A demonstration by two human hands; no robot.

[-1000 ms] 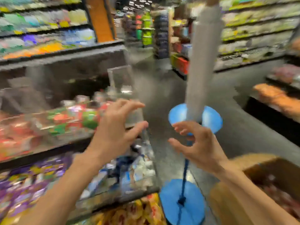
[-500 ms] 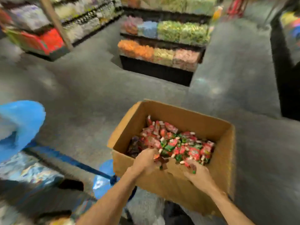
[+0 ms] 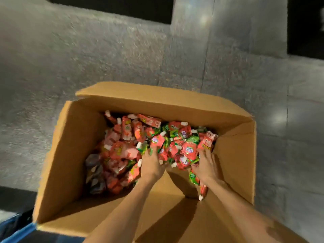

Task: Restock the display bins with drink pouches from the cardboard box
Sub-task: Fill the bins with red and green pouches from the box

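Down inside the open brown cardboard box [image 3: 73,155], which sits on the speckled grey floor [image 3: 105,58], your left hand [image 3: 152,163] and right hand [image 3: 206,165] are both palm-down in the heap of red and green foil drink pouches [image 3: 122,151]. They bracket a small cluster of pouches near the box's right wall. The fingers of each hand fan into the pile, but their tips are buried, so I cannot tell whether either hand has closed round a pouch. This looks like the gathering step of the restock, and the box looks well stocked. To do it well, slide your fingers under the cluster rather than pressing on top, then draw both hands together so the pouches wedge against each other. The foil looks glossy and slick, the bodies soft and pillowy, and each carries a stubby white screw cap [image 3: 184,123] that could snag a neighbour. An overfull scoop would likely spill, so take a modest load and support it from below. The corrugated walls are stiff, so you can rake strays against them.
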